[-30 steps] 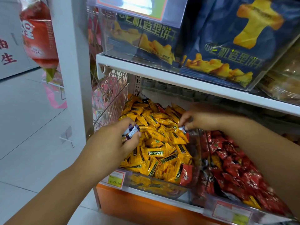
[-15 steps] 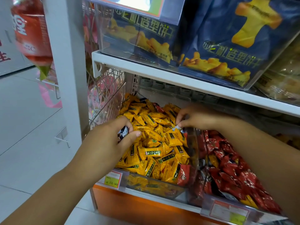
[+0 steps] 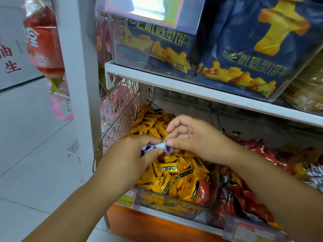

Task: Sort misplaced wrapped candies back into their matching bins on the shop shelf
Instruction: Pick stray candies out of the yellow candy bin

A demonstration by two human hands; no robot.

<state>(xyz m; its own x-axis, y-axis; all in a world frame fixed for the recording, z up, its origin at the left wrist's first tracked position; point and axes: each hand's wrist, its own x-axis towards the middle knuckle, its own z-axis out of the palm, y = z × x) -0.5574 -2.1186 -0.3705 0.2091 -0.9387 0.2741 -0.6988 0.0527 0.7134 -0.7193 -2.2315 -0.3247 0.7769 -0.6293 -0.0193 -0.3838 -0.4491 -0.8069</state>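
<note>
- Above the yellow-candy bin [image 3: 174, 206], my left grip [image 3: 129, 154] and right grip [image 3: 192, 137] both pinch one blue-white wrapped candy [image 3: 158, 147].
- Light, crinkly, slippery, I judge; hold its body, not the wrapper tails.

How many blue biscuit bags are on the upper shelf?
2: left blue biscuit bag behind the sign; right blue biscuit bag beside it. Others may hide behind.

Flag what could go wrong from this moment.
1. The left hand and right hand both pinch the blue-and-white candy by fingertips above the yellow-candy bin; a slip could drop it into that bin.
2. The red candy in that bin's front corner may be overlooked.
</note>
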